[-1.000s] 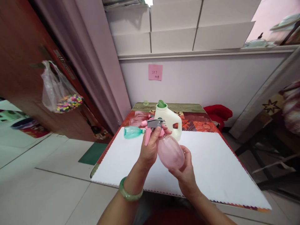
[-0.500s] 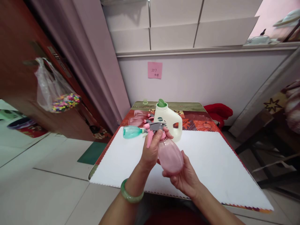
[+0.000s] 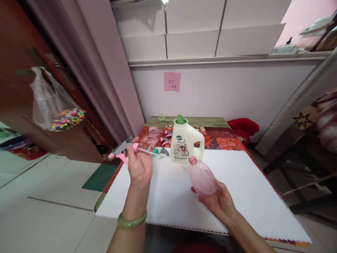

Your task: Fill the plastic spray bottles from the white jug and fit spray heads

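Note:
My left hand, with a green bangle on its wrist, grips a pink and grey trigger spray head over the left part of the table. A thin clear tube sticks out from the head to the right. In my right hand is a translucent pink bottle, held round its lower part, tilted, with its threaded neck bare. Just behind the bottle stands a cream jug with a green spout in its top. Other spray bottles lie behind my left hand, one with a green spray head.
A white sheet covers the front of the table. A small green cap sits at the back edge. On the left, a bag of colourful bits hangs from the door handle. Something red lies beyond the right back corner.
The spray head has come off the pink bottle and moved left in my left hand. My right hand has shifted slightly right with the bottle. The jug's label now shows.

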The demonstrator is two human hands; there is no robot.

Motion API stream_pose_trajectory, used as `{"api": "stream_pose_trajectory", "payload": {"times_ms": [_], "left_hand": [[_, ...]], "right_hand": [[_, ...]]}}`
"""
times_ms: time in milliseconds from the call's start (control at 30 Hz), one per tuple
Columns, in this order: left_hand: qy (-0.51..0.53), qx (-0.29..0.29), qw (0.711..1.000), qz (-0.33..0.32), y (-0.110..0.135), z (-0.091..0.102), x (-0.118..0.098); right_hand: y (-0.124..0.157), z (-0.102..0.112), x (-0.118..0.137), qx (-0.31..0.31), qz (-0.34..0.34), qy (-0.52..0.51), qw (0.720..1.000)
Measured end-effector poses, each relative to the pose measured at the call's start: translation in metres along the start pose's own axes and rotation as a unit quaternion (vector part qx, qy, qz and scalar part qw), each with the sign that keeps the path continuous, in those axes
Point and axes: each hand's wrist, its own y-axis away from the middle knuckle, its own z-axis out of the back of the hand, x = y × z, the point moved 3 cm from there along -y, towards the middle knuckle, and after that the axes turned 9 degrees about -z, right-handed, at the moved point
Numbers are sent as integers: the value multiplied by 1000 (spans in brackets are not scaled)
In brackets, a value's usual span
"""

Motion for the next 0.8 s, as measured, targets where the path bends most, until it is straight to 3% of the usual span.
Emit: {"api": "stream_pose_trajectory", "payload": {"times_ms": [100,200,300,500,800], "left_hand": [[18,-75,994,74,-2,48,15],[-12,-145,979,145,16,92,44],[-24,-159,970,182,34,118,68],[-10,-106,971,214,38,131,78],[-13,-78,973,216,39,136,80]], "right_hand": [[2,-7,37,-3,58,31,998],[2,-27,81,3,121,92,988],[0,-53,123,-13,170,156,973],[-17,-102,173,-37,224,263,938],[-41,-137,188,-33,184,369,910]]}}
